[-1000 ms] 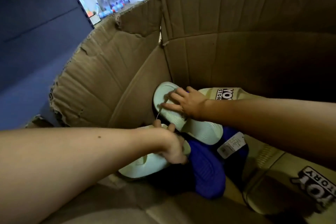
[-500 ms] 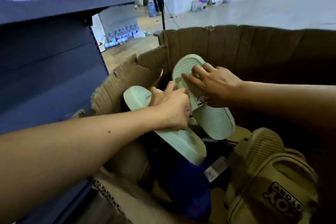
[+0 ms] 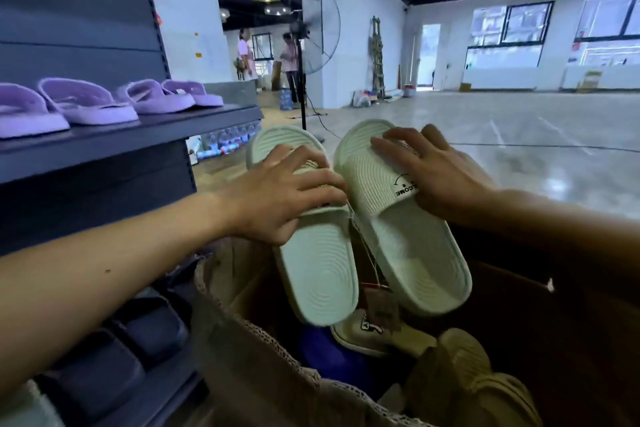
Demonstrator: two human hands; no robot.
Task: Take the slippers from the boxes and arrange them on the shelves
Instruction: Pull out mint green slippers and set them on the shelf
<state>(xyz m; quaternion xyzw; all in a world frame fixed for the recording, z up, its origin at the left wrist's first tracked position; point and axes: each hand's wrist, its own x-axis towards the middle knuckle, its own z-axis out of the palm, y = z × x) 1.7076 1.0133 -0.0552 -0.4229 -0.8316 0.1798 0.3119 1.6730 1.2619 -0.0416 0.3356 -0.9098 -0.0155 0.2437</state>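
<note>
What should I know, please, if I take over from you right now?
Left hand: grips the left mint slipper by its strap.
Right hand: grips the right mint slipper the same way.
Both slippers are held up above the open box, side by side, a tag hanging between them.
Done: purple slippers line the upper shelf; dark ones sit lower down.
Left: shelve this mint pair, then the beige and blue slippers in the box.
</note>
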